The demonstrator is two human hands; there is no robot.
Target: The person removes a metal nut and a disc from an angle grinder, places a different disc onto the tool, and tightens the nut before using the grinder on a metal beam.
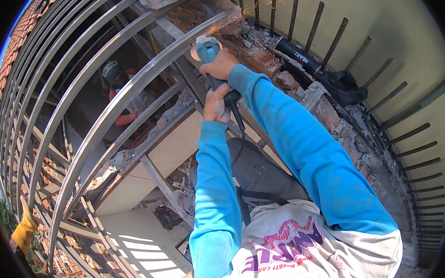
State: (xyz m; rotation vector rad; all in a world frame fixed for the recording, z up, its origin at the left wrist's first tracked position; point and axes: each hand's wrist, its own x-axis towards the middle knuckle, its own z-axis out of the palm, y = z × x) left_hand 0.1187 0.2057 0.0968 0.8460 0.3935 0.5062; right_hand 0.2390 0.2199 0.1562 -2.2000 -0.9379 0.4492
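1. The right hand [221, 64] is clamped around the front of the teal angle grinder [208, 49], fingers closed on the body just behind its head.
2. The left hand [214, 107] is wrapped around the grinder's rear grip; the power cord [238, 118] hangs from that end toward the legs.
3. The grinder's head sits at the lower edge of a long curved-looking steel beam [140, 79]. Orange sparks [247, 4] spray beyond it, up and to the right; disc contact cannot be told.
4. Left of the forearms, open gaps between the parallel beams drop to a lower level, where a co-worker [124, 101] is near the broken masonry edge.
5. On the right, room is tighter: broken brick rubble [263, 60], a black cylinder [300, 58] and a black plastic bag [344, 86] crowd the ledge, with rebar stubs [335, 43] jutting along the beige wall [405, 41].
6. At the far left edge, another person's yellow work glove [23, 235] is near the beams, well apart from the grinder.
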